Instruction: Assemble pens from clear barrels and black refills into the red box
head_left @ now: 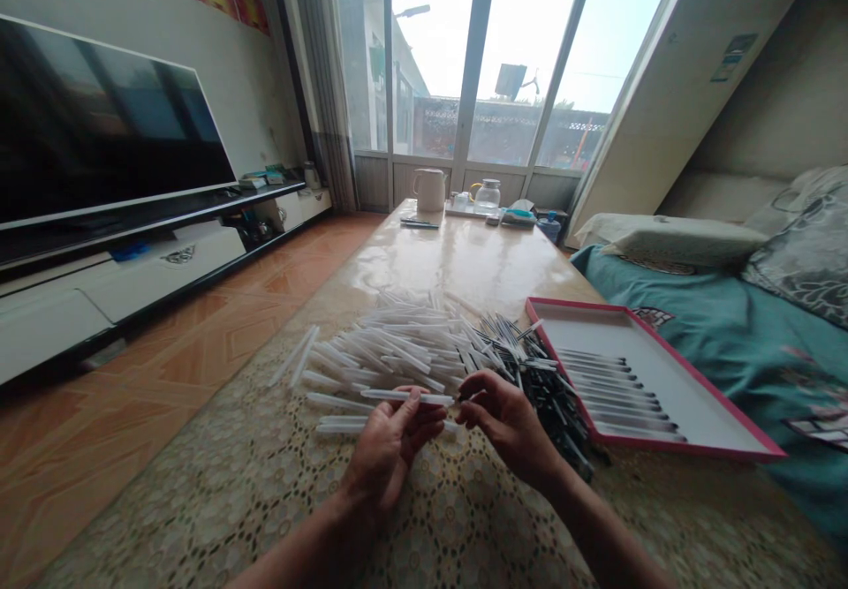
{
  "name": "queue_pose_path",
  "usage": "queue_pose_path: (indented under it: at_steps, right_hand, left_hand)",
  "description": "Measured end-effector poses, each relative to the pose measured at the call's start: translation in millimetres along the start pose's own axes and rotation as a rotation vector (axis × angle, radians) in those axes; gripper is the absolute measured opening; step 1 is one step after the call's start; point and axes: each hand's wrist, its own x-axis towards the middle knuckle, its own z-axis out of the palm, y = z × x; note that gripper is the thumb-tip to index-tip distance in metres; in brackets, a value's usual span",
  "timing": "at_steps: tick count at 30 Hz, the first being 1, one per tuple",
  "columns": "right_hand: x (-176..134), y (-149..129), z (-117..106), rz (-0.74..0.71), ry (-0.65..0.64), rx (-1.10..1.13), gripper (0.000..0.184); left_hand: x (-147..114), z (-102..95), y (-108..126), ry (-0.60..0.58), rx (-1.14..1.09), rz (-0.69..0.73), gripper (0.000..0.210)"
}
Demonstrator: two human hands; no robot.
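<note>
My left hand [396,439] is closed on a whitish, see-through pen barrel [390,396], thumb on top, the barrel lying nearly level. Close to the barrel's right end is my right hand [507,421], its fingers curled in a pinch. What sits between those fingertips, if anything, is too small to make out. Beyond my hands spreads a heap of similar white pen barrels [390,342]. To the right of it lies a pile of thin dark pen parts [549,395], partly behind my right hand. A pink-rimmed tray [708,395] holds a row of dark-tipped pens [623,395].
A patterned cover lies over the long table [218,501]. At its far end stand a pitcher [430,190], a glass jug [488,195] and a tissue pack [518,215]. A teal-covered sofa [748,315] runs along the right, a TV cabinet [172,262] along the left.
</note>
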Motion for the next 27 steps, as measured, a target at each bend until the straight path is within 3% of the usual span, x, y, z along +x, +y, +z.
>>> queue_pose_path:
  at_steps: [5,9,17,22,27]
  right_hand:
    - [-2.3,-1.0,3.9,-0.099,0.061,-0.151,0.018]
    - [-3.5,-3.0,3.7,-0.133,0.065,-0.237,0.025]
    - [-4.5,-5.0,4.2,-0.155,0.057,-0.253,0.030]
    - [-2.9,0.4,5.6,-0.128,0.061,-0.133,0.033]
    - [0.6,7.5,6.9,-0.004,0.037,0.091,0.031]
  left_hand:
    - [0.4,0.9,0.0,0.027,0.034,0.028,0.006]
    - [0.6,0.8,-1.3,-0.019,0.050,0.030,0.013]
    - [1.8,-0.6,-5.3,-0.048,0.120,0.057,0.019]
    - [1.8,-0.8,-5.3,-0.065,0.100,0.064,0.022]
    - [2.7,-1.0,-2.4,-0.048,0.039,0.046,0.016]
